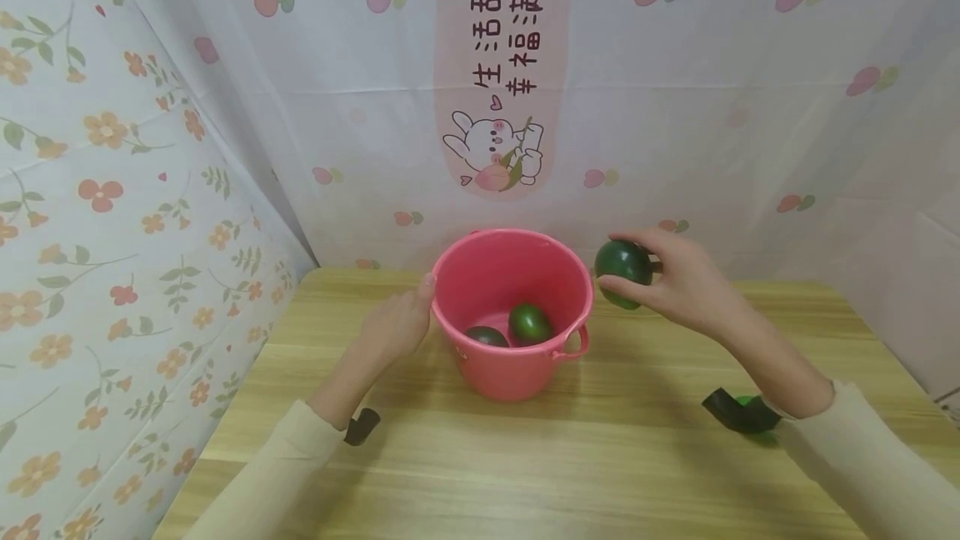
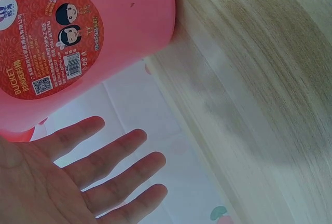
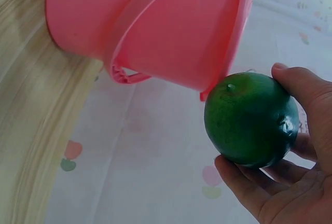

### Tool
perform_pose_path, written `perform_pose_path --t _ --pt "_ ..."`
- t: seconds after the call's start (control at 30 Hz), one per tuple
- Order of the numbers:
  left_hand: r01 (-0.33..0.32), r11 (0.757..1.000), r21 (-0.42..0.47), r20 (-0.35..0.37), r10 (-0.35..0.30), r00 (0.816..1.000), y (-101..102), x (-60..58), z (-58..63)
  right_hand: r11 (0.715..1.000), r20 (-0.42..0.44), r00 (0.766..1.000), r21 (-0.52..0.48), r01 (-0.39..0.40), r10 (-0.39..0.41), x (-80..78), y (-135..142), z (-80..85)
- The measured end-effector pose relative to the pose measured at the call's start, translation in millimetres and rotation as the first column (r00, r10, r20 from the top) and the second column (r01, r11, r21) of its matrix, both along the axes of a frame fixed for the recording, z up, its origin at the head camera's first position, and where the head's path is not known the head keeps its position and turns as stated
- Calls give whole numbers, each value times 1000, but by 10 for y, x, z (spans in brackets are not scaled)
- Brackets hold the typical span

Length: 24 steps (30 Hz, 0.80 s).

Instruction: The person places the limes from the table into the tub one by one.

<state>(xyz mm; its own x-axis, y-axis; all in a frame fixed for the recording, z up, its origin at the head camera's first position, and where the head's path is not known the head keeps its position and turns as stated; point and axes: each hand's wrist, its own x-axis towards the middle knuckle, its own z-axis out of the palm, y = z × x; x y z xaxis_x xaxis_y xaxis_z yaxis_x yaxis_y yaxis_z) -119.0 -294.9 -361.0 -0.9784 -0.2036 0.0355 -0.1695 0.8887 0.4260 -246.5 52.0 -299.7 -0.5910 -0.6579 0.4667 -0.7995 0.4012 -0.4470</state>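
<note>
A pink bucket (image 1: 510, 377) stands upright on the table, with two round fruits inside: a glossy green fruit (image 1: 529, 323) and a darker fruit (image 1: 487, 337) partly hidden by the near wall. My left hand (image 1: 397, 323) is at the bucket's left rim, its thumb touching there; in the left wrist view its fingers (image 2: 116, 154) spread out straight below the labelled wall. Just right of the rim, my right hand (image 1: 678, 277) holds a round, shiny dark green fruit (image 3: 249, 120) between thumb and fingers. That fruit is raised beside the bucket, outside it.
On the wooden table (image 1: 600, 473), a dark object (image 1: 731, 411) with something bright green behind it shows by the right forearm. Another small dark piece (image 1: 363, 427) shows by the left wrist. A printed curtain (image 1: 360, 148) hangs behind the table; a flowered one (image 1: 112, 232) hangs left.
</note>
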Motion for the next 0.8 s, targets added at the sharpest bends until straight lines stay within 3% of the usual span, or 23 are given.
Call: perform_pose_path --t 0.47,0.8 --pt "3 1000 -11 -5 -4 1000 9 15 16 999 35 999 -33 -23 24 40 -148 70" --pt "4 1000 -19 -13 -5 1000 4 1 -1 997 4 998 -46 -64 64 100 -294 176"
